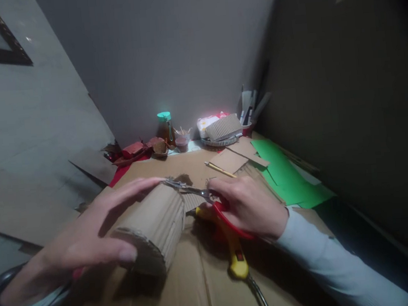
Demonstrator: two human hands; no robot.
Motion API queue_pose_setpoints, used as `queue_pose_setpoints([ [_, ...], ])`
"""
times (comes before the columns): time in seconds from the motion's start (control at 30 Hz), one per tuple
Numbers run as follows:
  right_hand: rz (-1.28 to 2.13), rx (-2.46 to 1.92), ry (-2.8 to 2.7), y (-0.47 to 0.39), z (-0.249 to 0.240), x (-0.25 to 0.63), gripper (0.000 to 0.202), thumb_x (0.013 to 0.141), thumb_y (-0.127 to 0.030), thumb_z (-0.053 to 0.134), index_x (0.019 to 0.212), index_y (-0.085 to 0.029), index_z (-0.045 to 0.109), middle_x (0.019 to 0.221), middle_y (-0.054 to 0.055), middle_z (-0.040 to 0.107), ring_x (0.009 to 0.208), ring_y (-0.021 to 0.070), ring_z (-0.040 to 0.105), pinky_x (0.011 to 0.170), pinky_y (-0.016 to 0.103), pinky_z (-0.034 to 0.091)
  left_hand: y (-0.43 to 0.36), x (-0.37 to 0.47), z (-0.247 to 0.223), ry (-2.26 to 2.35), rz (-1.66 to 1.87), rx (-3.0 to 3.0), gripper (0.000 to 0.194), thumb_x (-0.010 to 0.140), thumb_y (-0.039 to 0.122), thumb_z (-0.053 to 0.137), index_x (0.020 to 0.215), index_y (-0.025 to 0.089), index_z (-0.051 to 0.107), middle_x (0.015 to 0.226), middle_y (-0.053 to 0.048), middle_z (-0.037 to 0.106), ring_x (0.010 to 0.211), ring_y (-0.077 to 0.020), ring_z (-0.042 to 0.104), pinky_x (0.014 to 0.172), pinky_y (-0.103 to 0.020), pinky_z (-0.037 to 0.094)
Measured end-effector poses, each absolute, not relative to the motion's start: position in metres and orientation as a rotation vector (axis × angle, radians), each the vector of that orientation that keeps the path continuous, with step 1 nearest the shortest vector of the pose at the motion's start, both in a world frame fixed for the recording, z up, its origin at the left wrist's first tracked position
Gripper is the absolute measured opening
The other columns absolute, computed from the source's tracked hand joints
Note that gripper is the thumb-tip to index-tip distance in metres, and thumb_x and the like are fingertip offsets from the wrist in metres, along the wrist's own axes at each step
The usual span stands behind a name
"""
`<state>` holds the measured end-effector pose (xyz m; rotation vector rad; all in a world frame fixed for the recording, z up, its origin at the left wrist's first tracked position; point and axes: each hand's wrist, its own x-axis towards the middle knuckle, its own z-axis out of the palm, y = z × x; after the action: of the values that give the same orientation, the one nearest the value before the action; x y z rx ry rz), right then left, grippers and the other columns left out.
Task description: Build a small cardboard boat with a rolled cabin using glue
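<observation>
Your left hand (90, 239) lies in the lower left of the frame, its fingers spread and wrapped over a rolled tube of brown corrugated cardboard (156, 226), thumb pressed to the near rim and forefinger stretched along the top. The tube sits just left of centre on the flat brown cardboard sheet (187, 288) that covers the desk. Your right hand (247, 206), right of centre, is closed around the red handles of a pair of scissors (196, 191); the metal blades point left and meet the tube's far upper edge. Under that hand lies a yellow glue gun (236, 259) with a black cord running to the bottom edge. Beyond it, a yellow pencil (219, 169) rests on flat pieces of cardboard, and sheets of green paper (288, 174) spread out to the right. Along the wall at the centre of the frame stand a brown bottle with a teal cap (165, 128), a small dark cup (181, 143) and a folded piece of corrugated card on a round tray (223, 128).
</observation>
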<state>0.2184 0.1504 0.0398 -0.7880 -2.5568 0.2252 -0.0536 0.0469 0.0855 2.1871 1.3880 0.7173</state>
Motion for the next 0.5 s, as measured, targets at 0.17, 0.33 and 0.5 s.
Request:
queue_pose_setpoints([
  [0.17,0.264,-0.742,-2.481,0.147,0.040,0.216,0.023,0.089,-0.035,0.053,0.073,-0.021,0.044,0.063,-0.003,0.048,0.055,0.0103,0.035,0.054,0.025,0.024,0.040,-0.050,0.088,1.507,0.682,2.308,0.086,0.073,0.079,0.056,0.147,0.037,0.038,0.148,-0.001,0.052,0.131,-0.0343,0.052,0.110,-0.051,0.042],
  [0.33,0.179,-0.644,-2.462,0.150,0.039,0.221,0.015,0.086,-0.025,0.049,0.072,-0.020,0.048,0.059,-0.004,0.046,0.052,0.0104,0.031,0.052,0.026,0.022,0.034,-0.050,0.100,1.529,0.680,2.378,0.080,0.075,0.080,0.051,0.144,0.041,0.041,0.142,0.001,0.058,0.126,-0.0310,0.058,0.106,-0.047,0.047],
  [0.5,0.010,-0.690,-2.296,0.163,0.044,0.235,0.011,0.087,-0.024,0.049,0.078,-0.019,0.050,0.065,-0.001,0.045,0.057,0.0122,0.032,0.056,0.029,0.022,0.018,-0.051,0.098,1.568,0.387,2.285,0.091,0.067,0.083,0.056,0.146,0.043,0.035,0.153,0.002,0.046,0.135,-0.0346,0.047,0.113,-0.055,0.037],
])
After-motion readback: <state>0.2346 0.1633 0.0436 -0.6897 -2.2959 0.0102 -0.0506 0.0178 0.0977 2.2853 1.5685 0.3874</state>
